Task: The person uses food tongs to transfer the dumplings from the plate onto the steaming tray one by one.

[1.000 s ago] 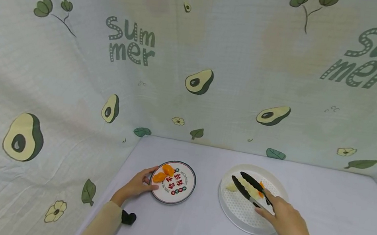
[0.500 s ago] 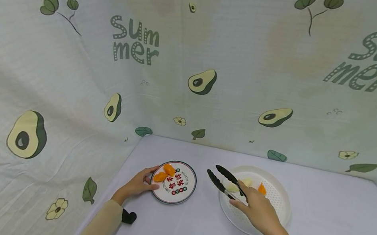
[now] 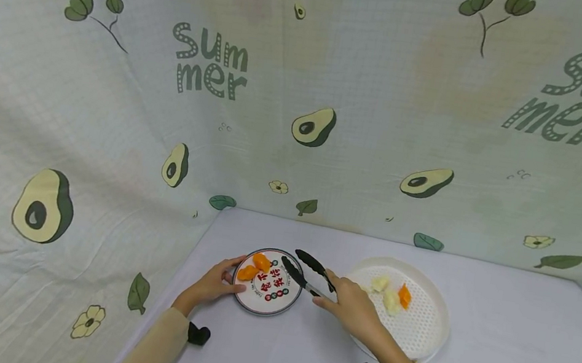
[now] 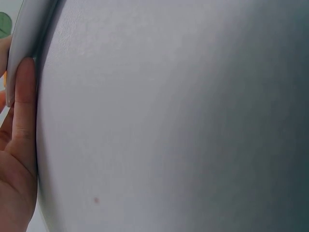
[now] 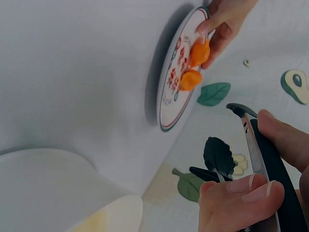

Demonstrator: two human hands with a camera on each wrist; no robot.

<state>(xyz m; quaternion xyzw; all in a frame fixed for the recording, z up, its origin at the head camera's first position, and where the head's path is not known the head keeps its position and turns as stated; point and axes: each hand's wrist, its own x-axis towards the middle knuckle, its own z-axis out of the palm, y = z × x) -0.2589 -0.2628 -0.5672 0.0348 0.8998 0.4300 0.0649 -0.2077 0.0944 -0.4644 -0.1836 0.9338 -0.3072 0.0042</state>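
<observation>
My left hand [image 3: 212, 285] pinches the left rim of a small printed plate [image 3: 251, 299], its thumb over the edge. Two orange pieces [image 3: 261, 262] lie on that plate near the thumb. In my right hand [image 3: 357, 308] I grip black-tipped tongs [image 3: 311, 262], whose arms are spread with nothing seen between them. From the head view, the tong tips are over or beside the plate's right edge. The right wrist view shows the tongs [image 5: 258, 150] between thumb and fingers. In the left wrist view a finger [image 4: 25, 96] lies against the plate's edge.
Right of the small plate, a large round white tray [image 3: 423, 330] with a dimpled base holds several pale yellow pieces [image 3: 391, 301] and one orange piece [image 3: 404, 296]. White cloth [image 3: 294, 355] covers the table. A printed curtain [image 3: 350, 196] hangs behind and at the left.
My right hand has carried the spread tongs leftward from above the tray to the small plate's right side, uncovering the tray's pieces. My left hand has stayed on the plate's rim.
</observation>
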